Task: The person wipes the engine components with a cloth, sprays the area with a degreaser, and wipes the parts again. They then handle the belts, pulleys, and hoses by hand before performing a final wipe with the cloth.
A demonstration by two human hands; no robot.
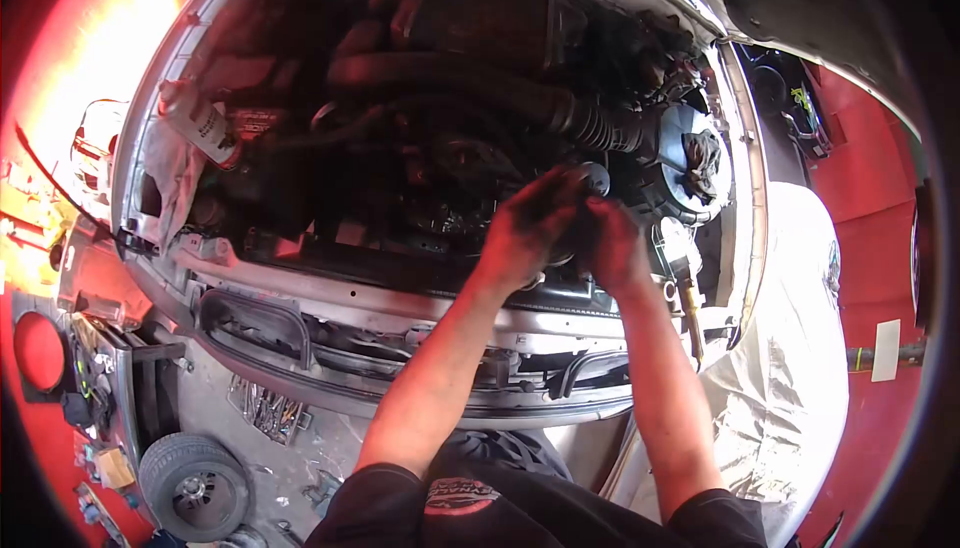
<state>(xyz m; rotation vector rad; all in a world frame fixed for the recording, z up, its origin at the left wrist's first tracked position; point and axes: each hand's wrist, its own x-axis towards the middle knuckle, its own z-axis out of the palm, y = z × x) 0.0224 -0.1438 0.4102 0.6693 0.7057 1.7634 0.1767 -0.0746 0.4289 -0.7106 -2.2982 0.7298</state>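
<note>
Both my hands are dark with grime and meet over the front of an open engine bay (330, 266). My left hand (532, 230) has its fingers curled at a dark part with a round grey end (596, 179). From the other side, my right hand (612, 248) closes in on the same spot, thumb near the part. Shadow and the fingers hide most of what they grip. Close by on the right sits a round air filter housing (676, 173) with a crumpled black cloth or glove (702, 160) on it, joined to a ribbed hose (605, 130).
A white bottle (198, 123) and a pale rag (172, 183) rest at the bay's left edge. A long-handled tool (690, 300) lies at the right front. White sheeting (785, 348) covers the right side. On the floor are a wheel (195, 488) and a tool tray (268, 410).
</note>
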